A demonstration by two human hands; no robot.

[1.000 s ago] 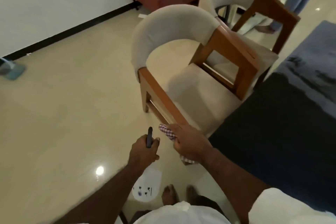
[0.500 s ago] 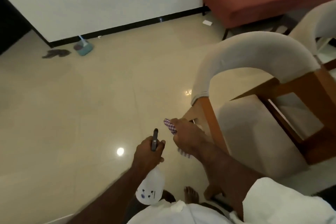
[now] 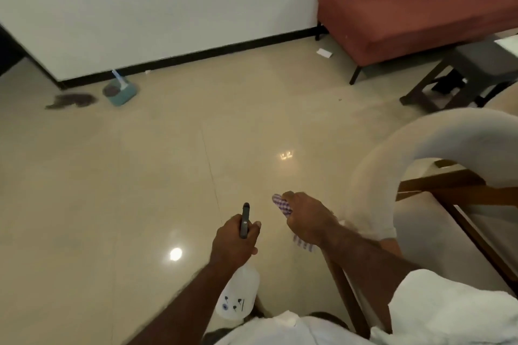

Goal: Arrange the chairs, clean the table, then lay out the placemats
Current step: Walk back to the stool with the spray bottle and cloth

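Head view: carrying cleaning gear past chair (image 3: 420,148).
Left hand (image 3: 234,241) grips spray bottle (image 3: 238,297); right hand (image 3: 307,218) clutches cloth (image 3: 281,204), ready for wiping.

Chair (image 3: 448,127) farther right in view

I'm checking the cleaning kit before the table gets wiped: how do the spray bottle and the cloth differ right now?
The spray bottle is stiff, pale plastic with a dark nozzle; the cloth is soft and checked purple and white. The spray bottle hangs below the left hand, which grips its neck; the cloth is bunched inside the right hand, ends poking out either side. Both are held above the floor, one per hand.
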